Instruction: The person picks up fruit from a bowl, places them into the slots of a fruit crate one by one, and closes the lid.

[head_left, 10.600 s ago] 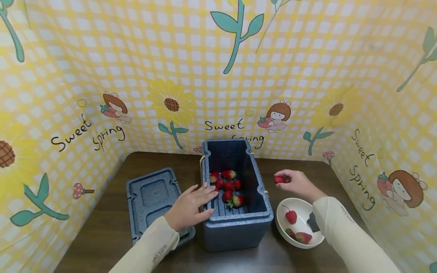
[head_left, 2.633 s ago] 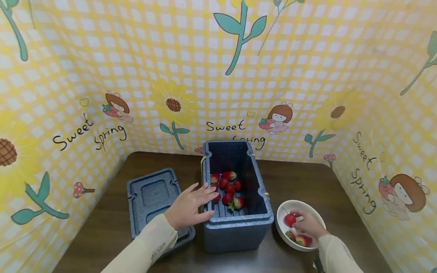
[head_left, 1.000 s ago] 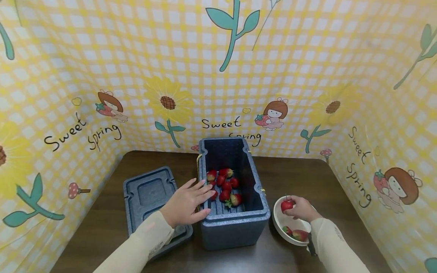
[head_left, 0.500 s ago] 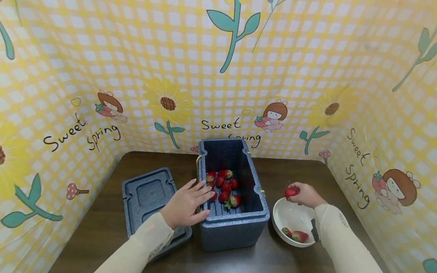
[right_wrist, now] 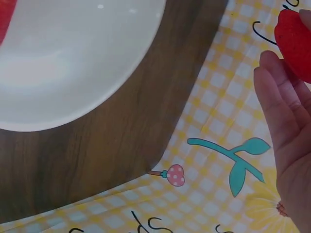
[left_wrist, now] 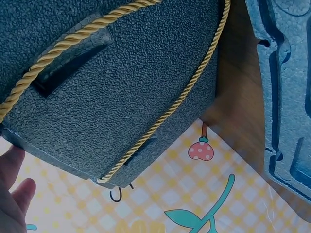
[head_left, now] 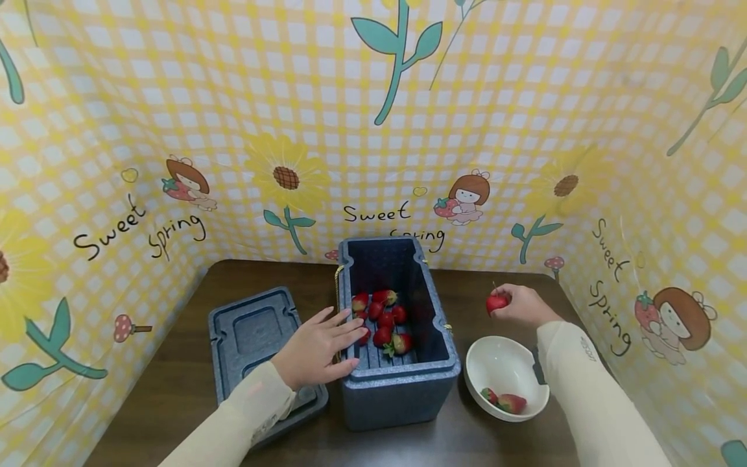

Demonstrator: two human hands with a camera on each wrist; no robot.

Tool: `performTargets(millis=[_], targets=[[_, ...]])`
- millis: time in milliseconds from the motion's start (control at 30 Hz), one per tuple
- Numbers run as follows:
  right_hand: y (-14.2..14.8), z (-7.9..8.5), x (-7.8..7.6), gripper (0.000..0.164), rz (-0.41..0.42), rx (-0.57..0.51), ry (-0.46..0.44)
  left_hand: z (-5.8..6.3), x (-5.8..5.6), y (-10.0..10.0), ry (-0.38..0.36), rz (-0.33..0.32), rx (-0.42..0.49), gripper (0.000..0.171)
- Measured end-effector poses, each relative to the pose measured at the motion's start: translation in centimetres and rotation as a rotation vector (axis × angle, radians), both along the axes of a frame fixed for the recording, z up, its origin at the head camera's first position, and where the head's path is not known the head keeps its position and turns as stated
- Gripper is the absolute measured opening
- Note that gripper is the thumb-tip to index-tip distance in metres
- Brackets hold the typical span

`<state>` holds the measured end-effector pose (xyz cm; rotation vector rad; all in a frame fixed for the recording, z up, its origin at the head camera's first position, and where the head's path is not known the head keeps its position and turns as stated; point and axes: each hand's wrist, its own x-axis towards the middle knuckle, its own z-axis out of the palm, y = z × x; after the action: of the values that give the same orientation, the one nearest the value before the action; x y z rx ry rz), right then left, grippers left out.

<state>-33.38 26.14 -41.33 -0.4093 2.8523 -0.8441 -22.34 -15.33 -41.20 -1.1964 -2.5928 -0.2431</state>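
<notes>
Over the table beyond the white bowl [head_left: 502, 350], my right hand [head_left: 528, 306] pinches a red cherry [head_left: 497, 303] with a thin stem. The right wrist view shows the cherry [right_wrist: 294, 46] between thumb and fingers, partly cut off by the frame edge. Two strawberries [head_left: 512, 403] lie low in the bowl. My left hand [head_left: 318, 350] rests with spread fingers on the left rim of a dark blue foam box [head_left: 403, 405]. Inside the box are several red fruits [head_left: 385, 319], among them strawberries with green leaves; my left fingers hide part of the pile.
The box's lid [head_left: 257, 331] lies on the brown table [head_left: 175, 383], left of the box and partly under my left forearm. Yellow rope [left_wrist: 165, 116] runs along the box's side. A checked yellow cloth [head_left: 373, 149] stands around the table.
My right hand has lifted the cherry out of the bowl and moved it away from me, beyond the bowl's far rim. The left hand keeps its place on the box.
</notes>
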Motion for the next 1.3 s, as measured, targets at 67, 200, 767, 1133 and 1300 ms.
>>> performTargets(millis=[67,200,767,1133,1300], targets=[[-0.2,0.4,-0.1,0.041,-0.002,-0.001,0.01,0.0,0.0,0.0,0.004,-0.002,0.008,0.05],[-0.6,1.0,0.0,0.042,-0.016,-0.014,-0.005,-0.2,0.0,0.0,0.016,-0.017,0.041,0.051],[-3.8,3.2,-1.5,0.039,0.018,-0.014,-0.009,0.0,0.0,0.1,0.093,0.028,-0.007,0.047],[-6.8,4.1,-3.3,0.041,0.05,-0.049,-0.007,0.3,0.5,0.2,-0.155,0.09,0.007,0.048],[-8.5,5.0,-3.9,0.039,0.069,-0.069,0.028,0.8,0.7,0.4,-0.391,0.161,-0.015,0.051]])
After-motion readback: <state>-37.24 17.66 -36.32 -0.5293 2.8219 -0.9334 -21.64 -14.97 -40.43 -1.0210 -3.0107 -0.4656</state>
